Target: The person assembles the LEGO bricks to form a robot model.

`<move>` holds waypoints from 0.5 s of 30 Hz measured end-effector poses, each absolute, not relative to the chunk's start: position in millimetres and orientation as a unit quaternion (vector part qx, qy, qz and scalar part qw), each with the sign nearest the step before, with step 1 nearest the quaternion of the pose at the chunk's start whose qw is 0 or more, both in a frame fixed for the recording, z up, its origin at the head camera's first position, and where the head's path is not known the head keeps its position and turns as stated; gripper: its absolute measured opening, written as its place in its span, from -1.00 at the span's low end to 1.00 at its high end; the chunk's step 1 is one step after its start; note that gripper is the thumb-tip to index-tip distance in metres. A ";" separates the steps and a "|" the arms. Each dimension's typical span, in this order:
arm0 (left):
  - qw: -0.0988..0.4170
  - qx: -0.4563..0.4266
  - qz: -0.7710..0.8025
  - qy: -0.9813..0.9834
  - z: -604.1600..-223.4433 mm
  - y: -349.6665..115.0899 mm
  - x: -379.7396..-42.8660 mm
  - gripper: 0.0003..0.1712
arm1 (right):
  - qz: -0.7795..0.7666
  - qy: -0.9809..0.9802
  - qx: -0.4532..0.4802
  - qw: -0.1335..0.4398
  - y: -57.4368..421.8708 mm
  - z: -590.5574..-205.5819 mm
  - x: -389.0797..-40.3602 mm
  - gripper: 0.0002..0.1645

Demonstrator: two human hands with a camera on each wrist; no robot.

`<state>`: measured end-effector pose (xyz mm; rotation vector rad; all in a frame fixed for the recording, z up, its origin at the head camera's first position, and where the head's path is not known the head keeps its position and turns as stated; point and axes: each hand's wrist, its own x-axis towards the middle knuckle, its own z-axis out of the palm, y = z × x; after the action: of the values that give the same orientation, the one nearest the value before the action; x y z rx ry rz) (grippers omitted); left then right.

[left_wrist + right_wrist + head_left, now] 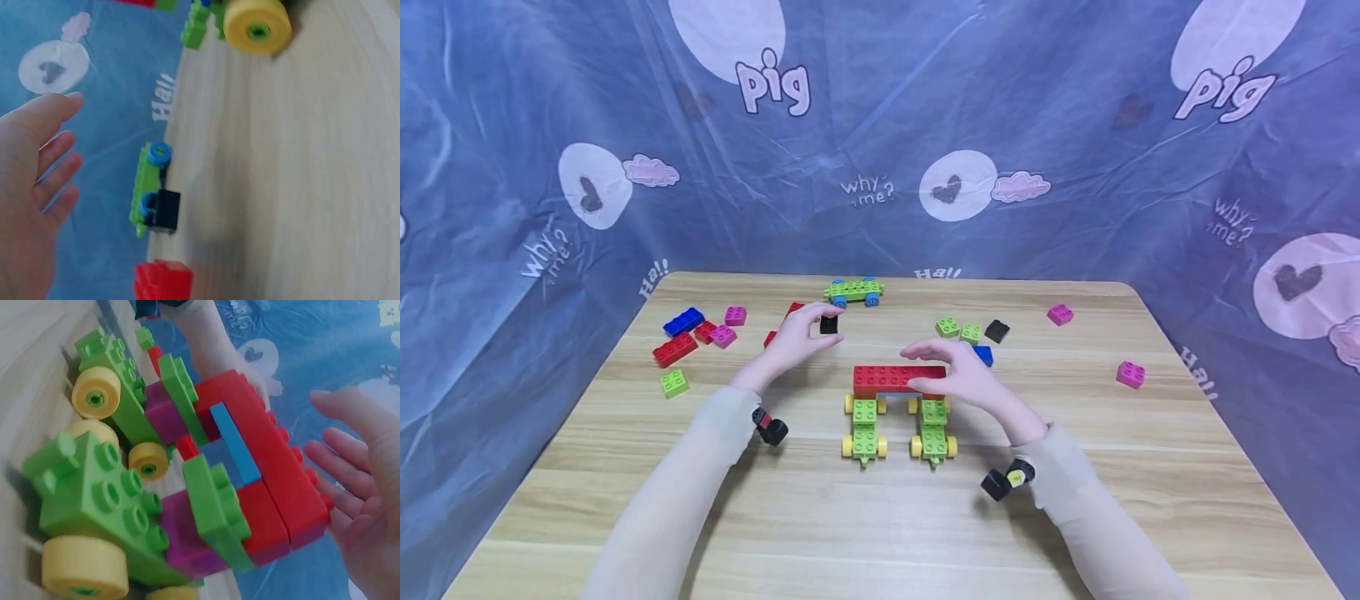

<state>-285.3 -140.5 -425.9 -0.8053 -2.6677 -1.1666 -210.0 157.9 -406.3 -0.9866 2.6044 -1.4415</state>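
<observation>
Two green wheeled bases point(864, 433) with yellow wheels stand side by side on the table. Purple, green, red and blue bricks are stacked on them, and a long red brick point(275, 456) spans both at the far end. My right hand point(958, 375) is beside the right end of that red brick, fingers loosely bent and holding nothing; whether a fingertip touches it I cannot tell. To the left, my left hand point(797, 337) hovers empty with relaxed fingers. Near it lie a black brick point(828, 324) and a red brick point(165, 280), the latter partly hidden by the hand in the head view.
A green wheeled base with blue wheels point(854, 291) stands at the back edge. Loose red, blue, pink and green bricks point(676, 349) lie at the left. Green, black and blue bricks point(970, 333) sit beyond my right hand, and pink bricks point(1131, 374) lie far right.
</observation>
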 end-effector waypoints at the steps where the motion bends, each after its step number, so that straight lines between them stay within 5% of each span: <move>1: 0.058 -0.265 -0.384 -0.883 -427.6 -141.3 -287.3 -0.48 | -0.453 0.833 -0.318 0.003 155.9 -405.3 -210.6 -0.53; 15: -0.016 -0.244 -0.340 -0.908 -436.3 -147.7 -310.1 -0.30 | -0.401 0.852 -0.328 0.076 139.4 -397.5 -216.5 -0.46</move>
<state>-310.1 -147.7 -436.3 -0.7736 -2.8830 -1.0799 -216.5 139.4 -397.5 -0.9827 2.5547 -1.2017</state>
